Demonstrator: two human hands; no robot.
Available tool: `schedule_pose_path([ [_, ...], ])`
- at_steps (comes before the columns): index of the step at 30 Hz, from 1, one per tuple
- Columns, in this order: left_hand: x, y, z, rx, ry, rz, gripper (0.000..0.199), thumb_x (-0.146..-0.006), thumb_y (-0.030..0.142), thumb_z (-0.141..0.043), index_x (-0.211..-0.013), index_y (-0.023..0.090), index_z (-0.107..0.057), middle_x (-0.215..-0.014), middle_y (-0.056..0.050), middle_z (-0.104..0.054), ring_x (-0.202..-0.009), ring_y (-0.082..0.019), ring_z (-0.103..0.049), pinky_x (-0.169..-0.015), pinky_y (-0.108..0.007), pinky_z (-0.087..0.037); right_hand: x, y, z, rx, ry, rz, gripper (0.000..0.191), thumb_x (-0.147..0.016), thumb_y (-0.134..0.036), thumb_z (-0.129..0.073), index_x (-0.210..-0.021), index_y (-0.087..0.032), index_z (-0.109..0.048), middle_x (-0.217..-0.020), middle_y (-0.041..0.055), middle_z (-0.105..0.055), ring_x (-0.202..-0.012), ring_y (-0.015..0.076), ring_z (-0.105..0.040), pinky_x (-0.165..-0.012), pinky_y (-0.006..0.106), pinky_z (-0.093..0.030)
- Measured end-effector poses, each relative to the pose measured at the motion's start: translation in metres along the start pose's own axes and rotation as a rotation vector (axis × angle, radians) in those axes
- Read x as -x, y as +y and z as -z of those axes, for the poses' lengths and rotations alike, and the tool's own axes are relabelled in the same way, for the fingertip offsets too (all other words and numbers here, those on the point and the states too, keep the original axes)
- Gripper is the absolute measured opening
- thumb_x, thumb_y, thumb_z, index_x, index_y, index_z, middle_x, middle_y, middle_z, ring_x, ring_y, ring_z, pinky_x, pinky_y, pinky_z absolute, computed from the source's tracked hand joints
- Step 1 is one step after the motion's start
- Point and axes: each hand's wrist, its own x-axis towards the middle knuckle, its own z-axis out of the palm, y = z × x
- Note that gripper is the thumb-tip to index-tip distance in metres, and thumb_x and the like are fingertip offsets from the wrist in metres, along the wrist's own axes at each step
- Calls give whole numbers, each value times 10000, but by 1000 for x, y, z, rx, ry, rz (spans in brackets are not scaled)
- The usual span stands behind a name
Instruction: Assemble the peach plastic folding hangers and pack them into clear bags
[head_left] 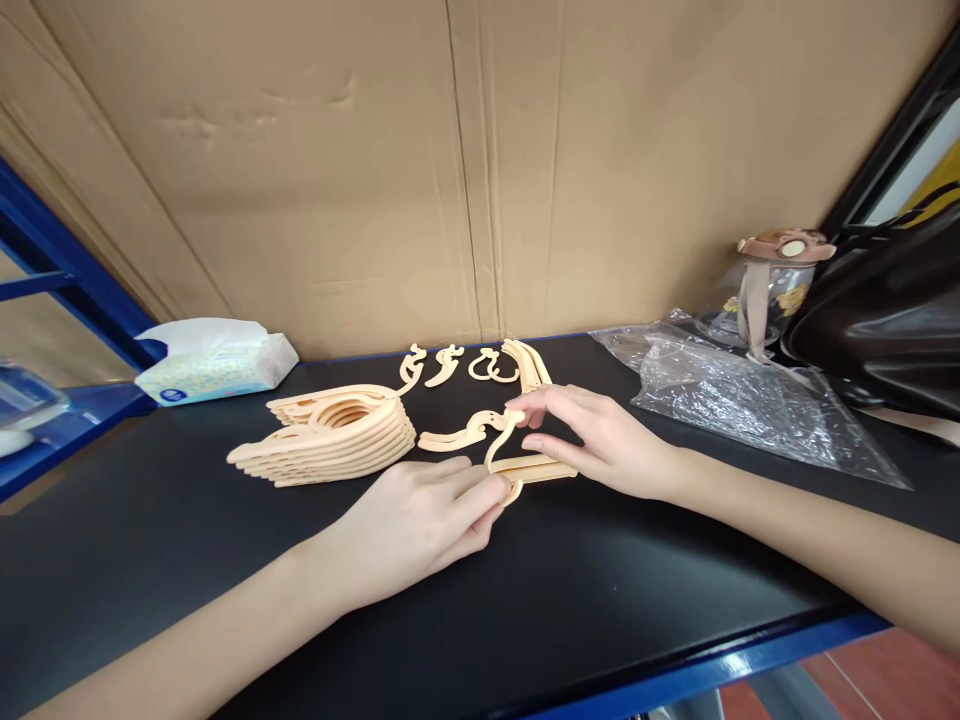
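Between my hands is a cream plastic folding hanger (498, 450), partly hidden by my fingers. My left hand (427, 525) is closed, pinching its near end. The thumb and fingers of my right hand (600, 435) are curled at its far end, with the forefinger on a rounded tip. A loose curved hanger arm (454, 440) lies just beyond my left hand. To the left is a stack of cream hangers (360, 445), nested together. Behind are small hook pieces (445, 366) and more hanger arms (528, 364), several of them.
On the black table (600, 590), a tissue pack (217, 365) stands at the back left. Clear plastic bags (720, 390) lie at the right, near a lidded bottle (784, 285) and a black bag (885, 320). A cardboard sheet (337, 180) rises behind.
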Motion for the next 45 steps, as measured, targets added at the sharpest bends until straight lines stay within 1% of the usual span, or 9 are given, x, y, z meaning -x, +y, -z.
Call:
schedule_pose_path([
  [5, 2, -1, -1, 18, -22, 7, 146, -954, 156, -397, -852, 191, -496, -714, 39, -589, -618, -104, -571, -537, -237, -359, 1, 0, -4, -24, 21, -71, 132, -956, -334, -453, -947, -203, -468, -896, 25, -596, -781, 136, -579, -728, 283, -483],
  [9, 3, -1, 3, 26, -40, 39, 119, -926, 186, -435, -812, 196, -468, -676, 54, -585, -523, -91, -539, -474, -241, -303, 3, -2, -6, -13, 30, -35, 107, -955, -306, -450, -904, -211, -453, -849, 10, -570, -731, 124, -544, -675, 255, -457],
  [15, 5, -2, 6, -7, 4, 71, 231, -958, 324, -443, -766, 200, -482, -601, 62, -559, -457, -90, -502, -443, -241, -256, 3, -6, -5, 26, 28, 57, 124, -945, -279, -450, -843, -208, -445, -802, 1, -551, -682, 115, -508, -625, 238, -423],
  [21, 6, -9, 8, 0, -62, 184, 270, -953, 377, -450, -769, 203, -543, -678, 39, -558, -512, -107, -514, -454, -238, -275, 4, -5, -3, -15, 15, 13, 131, -935, -260, -470, -826, -211, -416, -811, -2, -524, -680, 111, -495, -629, 237, -413],
  [25, 6, -16, 10, -35, -67, 234, 279, -965, 383, -410, -819, 207, -570, -762, 24, -570, -521, -109, -501, -447, -239, -274, 4, -5, -3, -24, -32, 48, 157, -935, -296, -484, -819, -209, -424, -821, 4, -523, -689, 113, -478, -619, 233, -404],
  [29, 7, -19, 10, -31, -33, 268, 255, -988, 322, -346, -938, 209, -569, -923, 0, -585, -622, -121, -549, -503, -240, -337, 4, -8, -3, -37, -40, 91, 132, -930, -288, -485, -836, -204, -445, -817, 7, -533, -702, 115, -483, -637, 237, -407],
  [34, 7, -17, 11, 41, -23, 293, 234, -1000, 288, -314, -1001, 203, -531, -986, -4, -581, -659, -122, -561, -551, -242, -379, 4, -9, -2, -3, -80, 117, 89, -936, -272, -470, -950, -193, -507, -897, 28, -586, -750, 122, -526, -682, 249, -436],
  [39, 6, -15, 13, 141, -53, 278, 218, -1006, 258, -280, -994, 216, -493, -971, 4, -549, -663, -117, -546, -552, -232, -377, 1, -3, 0, 29, -114, 158, 365, -899, -411, -548, -1196, -203, -504, -1092, 67, -598, -948, 170, -571, -831, 307, -465],
  [45, 6, -15, 14, 232, -44, 286, 212, -1010, 245, -255, -968, 216, -461, -974, -2, -526, -702, -121, -552, -601, -238, -392, 0, 1, 4, 45, -142, 179, 552, -830, -522, -600, -1280, -226, -480, -1188, 91, -557, -1043, 208, -548, -894, 346, -447],
])
